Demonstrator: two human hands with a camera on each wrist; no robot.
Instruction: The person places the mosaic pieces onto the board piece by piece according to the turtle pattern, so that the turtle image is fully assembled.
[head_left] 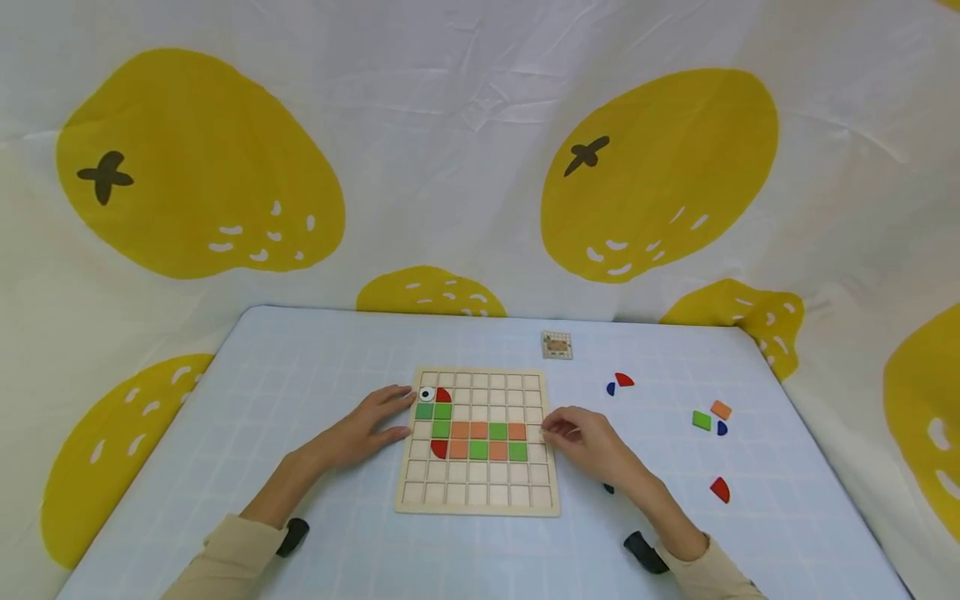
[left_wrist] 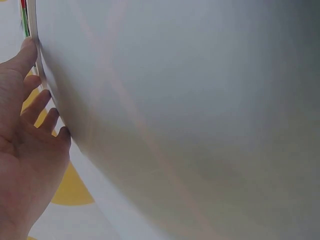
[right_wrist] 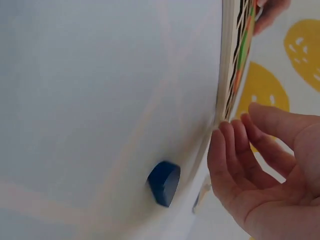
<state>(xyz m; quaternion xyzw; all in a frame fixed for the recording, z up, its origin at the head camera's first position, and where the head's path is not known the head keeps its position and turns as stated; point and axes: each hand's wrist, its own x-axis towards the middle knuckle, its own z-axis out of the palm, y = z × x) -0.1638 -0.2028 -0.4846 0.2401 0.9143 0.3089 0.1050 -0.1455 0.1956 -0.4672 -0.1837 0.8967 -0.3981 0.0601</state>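
Note:
A wooden grid board [head_left: 476,494] lies on the table, with red quarter-round pieces and green and orange square tiles [head_left: 458,450] in its cells. An eye tile [head_left: 427,395] sits in its upper left corner. My left hand [head_left: 367,429] rests beside the board, its spread fingertips at the left edge. At the right edge is my right hand [head_left: 588,440], its fingers loosely bent and nothing between them. The right wrist view shows the same fingertips [right_wrist: 225,125] right at the board's side. A dark blue piece [right_wrist: 165,182] lies near that hand, partly hidden by the wrist in the head view.
A small picture card [head_left: 557,345] lies behind the board. To the right are loose pieces: red quarter-rounds [head_left: 721,489], blue half-rounds [head_left: 722,428], a green tile [head_left: 702,421] and an orange tile [head_left: 721,410]. A curtain with yellow fruit prints [head_left: 660,175] hangs behind the table.

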